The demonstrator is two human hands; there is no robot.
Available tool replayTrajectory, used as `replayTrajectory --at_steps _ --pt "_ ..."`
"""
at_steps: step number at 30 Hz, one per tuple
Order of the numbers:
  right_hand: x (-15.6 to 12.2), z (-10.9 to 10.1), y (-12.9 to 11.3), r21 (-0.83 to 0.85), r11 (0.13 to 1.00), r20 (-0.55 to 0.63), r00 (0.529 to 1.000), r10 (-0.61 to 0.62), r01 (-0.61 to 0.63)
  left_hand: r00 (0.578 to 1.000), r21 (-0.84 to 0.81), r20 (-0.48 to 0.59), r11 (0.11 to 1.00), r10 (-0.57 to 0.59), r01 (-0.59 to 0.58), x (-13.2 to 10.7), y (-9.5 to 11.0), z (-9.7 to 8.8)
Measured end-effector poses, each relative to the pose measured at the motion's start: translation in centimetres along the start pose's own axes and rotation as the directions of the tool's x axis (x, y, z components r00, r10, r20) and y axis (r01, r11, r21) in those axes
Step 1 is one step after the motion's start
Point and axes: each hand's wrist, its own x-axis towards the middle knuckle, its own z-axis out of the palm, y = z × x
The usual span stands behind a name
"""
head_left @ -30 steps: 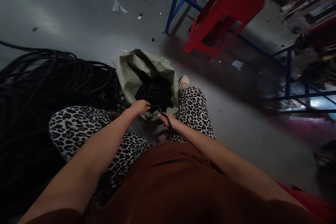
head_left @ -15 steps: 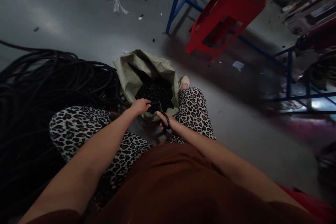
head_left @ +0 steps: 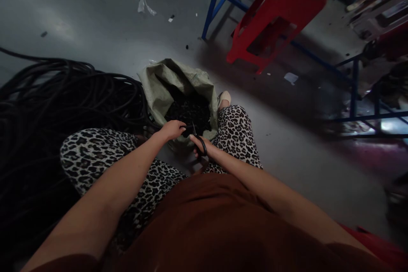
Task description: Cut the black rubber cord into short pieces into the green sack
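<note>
A pair of black-handled scissors (head_left: 199, 142) sits in the right hand (head_left: 201, 145), fingers through the dark loop handle and closed around it, blades pointing up and toward the left hand; whether the blades are parted is too small to tell. The left hand (head_left: 172, 129) is curled in a narrow pinch just beside the blade tips, apparently gripping a thin black piece of rubber hose (head_left: 187, 126), though the piece itself is hard to make out in the dim light. Both hands hover over the near rim of an open pale-green woven sack (head_left: 159, 93) standing on the floor between the person's knees in leopard-print trousers (head_left: 95, 153). The sack already holds a heap of small black cut pieces (head_left: 189, 112), filling it well up, so a good share of the cutting looks done. To the left, touching the sack's side, sprawls a large tangled pile of long black hose (head_left: 57, 97), which by its bulk suggests far more remains to be cut than has been. Farther out on the grey concrete floor (head_left: 79, 21) lie white scraps (head_left: 140, 2), and beyond the sack stand a red plastic stool (head_left: 277, 12) and blue metal frame legs (head_left: 212, 8).
</note>
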Motion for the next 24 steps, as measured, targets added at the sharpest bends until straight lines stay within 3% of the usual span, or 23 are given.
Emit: replayTrajectory --at_steps 14,24 --pt "-0.47 -0.03 -0.42 0.029 1.0 0.005 1.0 0.007 -0.007 0.996 -0.026 0.068 0.998 0.063 -0.061 -0.14 0.05 0.09" --pt "0.19 -0.36 0.16 -0.064 0.997 -0.066 0.997 -0.047 0.043 0.998 -0.009 0.034 0.999 0.048 -0.047 -0.15 -0.05 0.28"
